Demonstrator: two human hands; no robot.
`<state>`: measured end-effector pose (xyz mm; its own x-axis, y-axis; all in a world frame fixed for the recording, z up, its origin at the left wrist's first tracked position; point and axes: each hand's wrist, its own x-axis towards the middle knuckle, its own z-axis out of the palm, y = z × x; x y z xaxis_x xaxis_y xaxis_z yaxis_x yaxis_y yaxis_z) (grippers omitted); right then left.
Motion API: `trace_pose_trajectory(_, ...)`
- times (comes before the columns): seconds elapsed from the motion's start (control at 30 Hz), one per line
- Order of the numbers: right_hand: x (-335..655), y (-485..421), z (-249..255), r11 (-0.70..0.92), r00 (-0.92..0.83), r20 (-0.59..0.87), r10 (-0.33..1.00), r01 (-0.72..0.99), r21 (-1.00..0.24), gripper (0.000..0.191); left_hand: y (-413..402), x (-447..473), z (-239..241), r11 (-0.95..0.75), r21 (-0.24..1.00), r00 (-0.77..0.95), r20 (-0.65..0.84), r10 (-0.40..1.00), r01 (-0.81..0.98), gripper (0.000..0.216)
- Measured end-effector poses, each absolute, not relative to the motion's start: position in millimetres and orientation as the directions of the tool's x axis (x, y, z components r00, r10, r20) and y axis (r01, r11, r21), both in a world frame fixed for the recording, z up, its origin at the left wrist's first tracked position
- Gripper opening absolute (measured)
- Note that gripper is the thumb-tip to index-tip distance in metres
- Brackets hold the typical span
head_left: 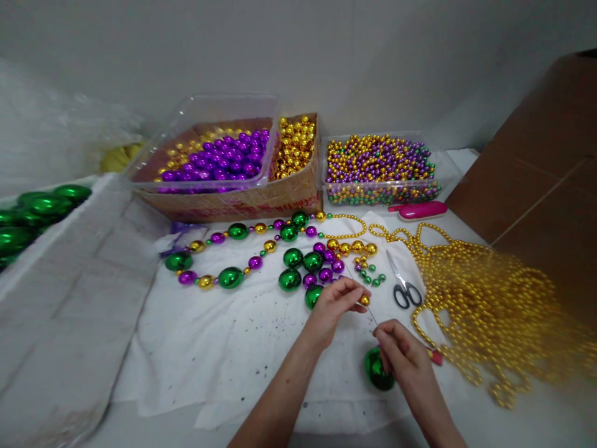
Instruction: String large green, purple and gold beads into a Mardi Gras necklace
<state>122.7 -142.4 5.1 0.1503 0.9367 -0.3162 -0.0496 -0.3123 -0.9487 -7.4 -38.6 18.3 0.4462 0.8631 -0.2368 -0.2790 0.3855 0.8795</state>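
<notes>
My left hand (336, 306) is closed, its fingertips pinching a small gold bead (364, 300). A thin string (372, 316) runs from that bead down to my right hand (401, 348), whose thumb and fingers are pressed together on it. Just below the right fingers is a large green bead (380, 369), partly covered by them. A red-tipped item (436, 357) pokes out beside the right hand; the rest is hidden. Loose green beads (290, 279), purple beads (325, 275) and gold beads (357, 247) lie beyond my left hand.
A strung bead necklace (230, 277) lies on the white cloth (196, 348). Scissors (407, 294) rest near gold bead strands (494, 305). Behind are a clear tub (200, 185), a cardboard box (233, 205), a mixed-bead bin (380, 186) and a pink-handled tool (422, 210).
</notes>
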Motion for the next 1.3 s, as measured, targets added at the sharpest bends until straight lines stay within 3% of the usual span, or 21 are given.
trace_pose_trajectory(0.13, 129, -141, 9, -0.236, 0.138, -0.217, 0.966, 0.14, -0.962, 0.028, -40, -15, 23, 0.297, 0.916, 0.375, -0.184, 0.909, -0.27, 0.016)
trace_pose_trajectory(0.27, 138, -140, 25, -0.093, 0.251, 0.0, 0.968, 0.361, -0.928, 0.03, -44, -16, 36, 0.204, 0.952, 0.328, -0.123, 0.937, -0.226, 0.014)
trace_pose_trajectory(0.33, 136, -136, 34, -0.041, 0.261, 0.068, 0.963, 0.39, -0.92, 0.032, -48, -12, 45, 0.163, 0.961, 0.327, -0.084, 0.941, -0.224, 0.013)
trace_pose_trajectory(0.43, 127, -130, 42, -0.057, 0.135, -0.023, 0.991, 0.252, -0.966, 0.032, -52, -12, 60, 0.101, 0.965, 0.326, -0.018, 0.945, -0.242, 0.013)
trace_pose_trajectory(0.6, 126, -139, 39, -0.269, -0.019, -0.27, 0.963, 0.027, -0.963, 0.029, -46, -30, 67, 0.026, 0.968, 0.219, 0.03, 0.975, -0.248, 0.016)
trace_pose_trajectory(0.87, 133, -151, 32, -0.437, -0.081, -0.431, 0.899, -0.251, -0.864, 0.032, -41, -22, 45, 0.115, 0.957, 0.356, -0.013, 0.934, -0.267, 0.017)
trace_pose_trajectory(0.97, 134, -154, 28, -0.45, 0.053, -0.499, 0.865, -0.359, -0.818, 0.031, -31, -20, 36, 0.048, 0.996, 0.377, -0.015, 0.926, -0.079, 0.026)
trace_pose_trajectory(1.03, 137, -156, 25, -0.44, 0.141, -0.528, 0.837, -0.401, -0.804, 0.031, -24, -21, 30, -0.078, 0.983, 0.345, 0.017, 0.938, 0.164, 0.029)
trace_pose_trajectory(1.1, 140, -158, 24, -0.416, 0.178, -0.522, 0.834, -0.419, -0.807, 0.031, -18, -19, 24, -0.248, 0.863, 0.348, 0.091, 0.933, 0.439, 0.024)
trace_pose_trajectory(1.17, 142, -159, 24, -0.406, 0.173, -0.513, 0.841, -0.426, -0.809, 0.033, -14, -15, 19, -0.385, 0.668, 0.4, 0.14, 0.906, 0.637, 0.02)
trace_pose_trajectory(1.3, 142, -159, 24, -0.434, 0.166, -0.55, 0.818, -0.449, -0.781, 0.039, -1, -4, 9, -0.408, 0.409, 0.367, 0.178, 0.913, 0.816, 0.022)
